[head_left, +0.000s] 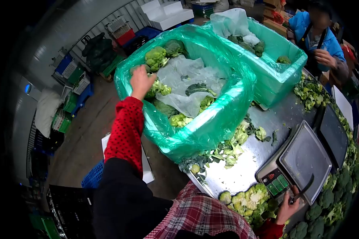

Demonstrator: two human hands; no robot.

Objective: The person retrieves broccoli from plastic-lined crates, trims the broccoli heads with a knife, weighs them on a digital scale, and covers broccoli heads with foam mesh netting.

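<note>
My left hand (142, 82) reaches into a crate lined with green plastic (179, 145). Its fingers curl over a broccoli head at the crate's left side, mostly hidden by the hand. Beside it lie another broccoli head (156, 58) and pale crumpled plastic film (187, 73), with more broccoli partly under the film. My right hand (287, 207) is low at the right, closed round the handle of a curved knife (305, 188). The blade extends over the weighing scale (305, 157). Cut broccoli heads (247, 201) lie to the left of this hand.
A second green-lined crate (271, 79) with broccoli stands behind. Leaf trimmings (231, 151) litter the metal table (231, 177). Broccoli (327, 199) is heaped along the right edge. Across the table stands a person in a blue jacket (333, 40). Crates (68, 101) line the left wall.
</note>
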